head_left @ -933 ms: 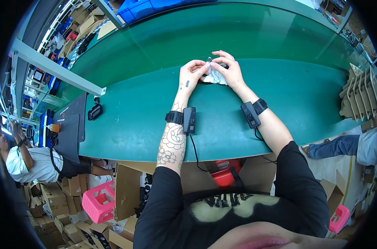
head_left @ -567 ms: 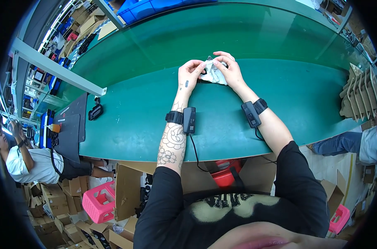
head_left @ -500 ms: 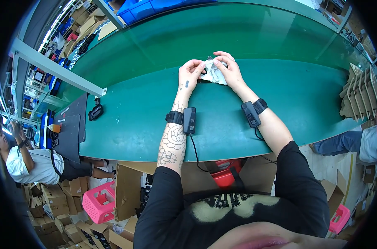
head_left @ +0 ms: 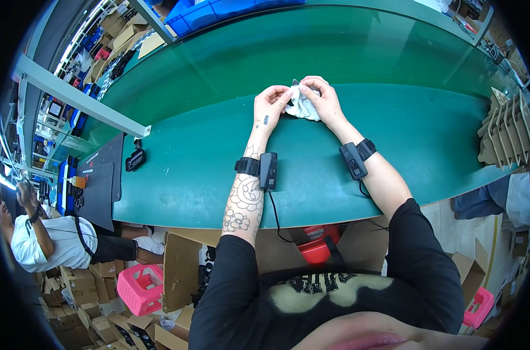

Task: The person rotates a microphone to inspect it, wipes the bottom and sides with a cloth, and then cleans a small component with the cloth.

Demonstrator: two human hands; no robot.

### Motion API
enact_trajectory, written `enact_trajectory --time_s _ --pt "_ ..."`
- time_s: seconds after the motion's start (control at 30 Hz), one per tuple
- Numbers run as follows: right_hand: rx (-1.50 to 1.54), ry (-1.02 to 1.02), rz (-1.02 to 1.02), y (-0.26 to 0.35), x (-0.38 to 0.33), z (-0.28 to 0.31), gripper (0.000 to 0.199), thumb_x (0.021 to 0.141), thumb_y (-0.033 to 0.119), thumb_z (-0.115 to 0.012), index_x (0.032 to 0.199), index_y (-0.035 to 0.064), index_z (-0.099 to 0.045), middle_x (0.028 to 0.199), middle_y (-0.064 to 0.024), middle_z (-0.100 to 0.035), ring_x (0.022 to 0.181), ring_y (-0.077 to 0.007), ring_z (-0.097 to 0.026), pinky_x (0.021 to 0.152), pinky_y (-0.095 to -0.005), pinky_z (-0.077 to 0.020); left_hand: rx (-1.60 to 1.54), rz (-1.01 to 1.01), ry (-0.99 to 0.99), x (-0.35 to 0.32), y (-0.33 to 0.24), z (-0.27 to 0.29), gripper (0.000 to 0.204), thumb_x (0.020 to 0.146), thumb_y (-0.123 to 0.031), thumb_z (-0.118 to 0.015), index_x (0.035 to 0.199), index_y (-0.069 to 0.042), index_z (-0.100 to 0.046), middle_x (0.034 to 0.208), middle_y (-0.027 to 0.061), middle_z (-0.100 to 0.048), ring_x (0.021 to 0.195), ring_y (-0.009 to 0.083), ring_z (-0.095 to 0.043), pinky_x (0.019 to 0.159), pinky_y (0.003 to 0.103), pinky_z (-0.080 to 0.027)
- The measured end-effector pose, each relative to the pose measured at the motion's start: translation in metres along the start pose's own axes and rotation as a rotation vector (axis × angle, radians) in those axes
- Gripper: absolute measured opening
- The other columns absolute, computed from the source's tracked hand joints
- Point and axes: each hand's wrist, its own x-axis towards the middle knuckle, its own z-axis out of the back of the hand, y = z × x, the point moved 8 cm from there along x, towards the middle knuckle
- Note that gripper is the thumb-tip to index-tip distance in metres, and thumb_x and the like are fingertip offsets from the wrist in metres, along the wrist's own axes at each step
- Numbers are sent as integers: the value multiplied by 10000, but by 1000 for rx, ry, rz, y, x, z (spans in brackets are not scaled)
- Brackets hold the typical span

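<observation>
Over the far part of the green table (head_left: 206, 175), both my hands meet around a crumpled white cloth (head_left: 304, 109). My left hand (head_left: 270, 105) pinches its left side between thumb and fingers. From the other side my right hand (head_left: 322, 99) grips the cloth, its thumb and fingers closed. Some small dark thing (head_left: 295, 82) pokes up between the fingertips at the cloth's upper edge; its kind is too small to tell. A black strapped device sits on each of my forearms, with a cable running down.
Cardboard dividers (head_left: 504, 131) stand at the table's right end. A small black object (head_left: 135, 159) and a dark mat (head_left: 98, 181) lie at the left. A blue bin (head_left: 218, 13) is beyond the far edge. A co-worker (head_left: 52, 239) stands at left, near a pink stool (head_left: 141, 289).
My left hand has shifted slightly right, and my right fingers have curled in closer over the cloth. The co-worker at left and the person at right have moved a little.
</observation>
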Motion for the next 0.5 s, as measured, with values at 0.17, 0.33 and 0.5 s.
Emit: enact_trajectory --time_s 0.17,0.33,0.5 --pt "104 30 -91 -4 -1 -4 157 854 189 -670 916 45 -655 986 -51 -625 925 -153 -580 819 -292 -458 -13 7 6 -1 -1 -1 213 850 -148 -685 999 3 -667 804 -4 -636 604 32 -486 535 176 -387" --pt "198 65 -102 4 -4 -8 157 850 159 -676 933 28 -651 949 -45 -644 869 -118 -597 775 -260 -472 3 1 -11 0 -1 2 201 841 -137 -691 987 2 -680 809 2 -647 602 33 -483 534 177 -383" --pt "218 69 -162 5 -5 -8 150 850 121 -669 950 12 -646 926 -46 -657 866 -112 -606 766 -244 -479 -39 -7 -24 0 -1 4 193 837 -127 -692 980 2 -685 804 3 -650 597 34 -478 534 179 -380"
